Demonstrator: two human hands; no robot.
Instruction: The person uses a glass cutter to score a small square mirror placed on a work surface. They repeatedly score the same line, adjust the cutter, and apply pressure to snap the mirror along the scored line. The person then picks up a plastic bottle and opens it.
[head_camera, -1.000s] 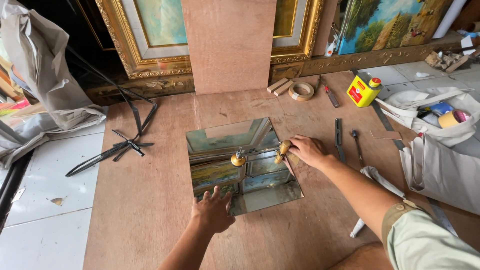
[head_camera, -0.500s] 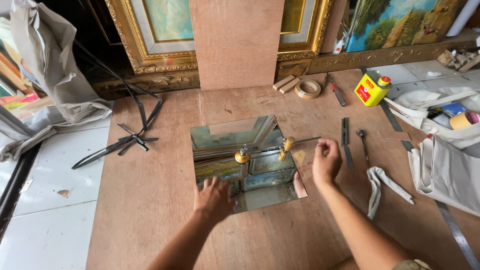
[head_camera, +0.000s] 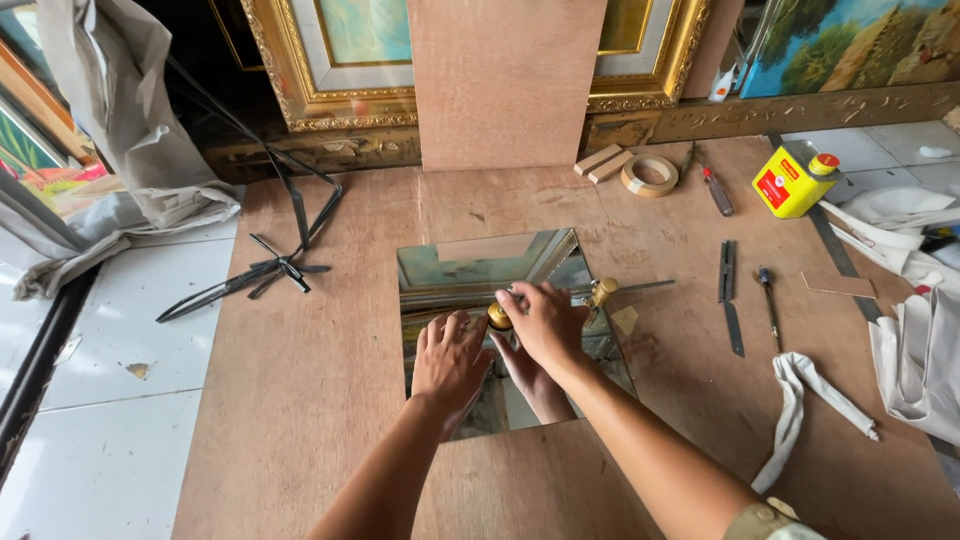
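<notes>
A square mirror (head_camera: 450, 265) lies flat on a plywood board (head_camera: 320, 400). On it rests a metal bar tool (head_camera: 645, 286) with two brass knobs. My right hand (head_camera: 548, 322) is closed over the left brass knob (head_camera: 498, 318), near the middle of the mirror. My left hand (head_camera: 450, 365) lies flat on the glass just below and left of that knob, fingers spread, fingertips almost touching it. The second brass knob (head_camera: 603, 291) stands free to the right, with the bar reaching past the mirror's edge.
A yellow tin (head_camera: 790, 183), tape roll (head_camera: 649, 174), screwdriver (head_camera: 715, 187) and wooden blocks (head_camera: 598, 160) lie at the back right. A steel strip (head_camera: 729, 300) and white cloth (head_camera: 810, 400) lie right of the mirror. Black metal strips (head_camera: 270, 270) lie left. Gold-framed paintings (head_camera: 330, 90) lean behind.
My right hand has moved left from the right knob and bar end onto the left knob. My left hand has slid up the mirror toward that knob.
</notes>
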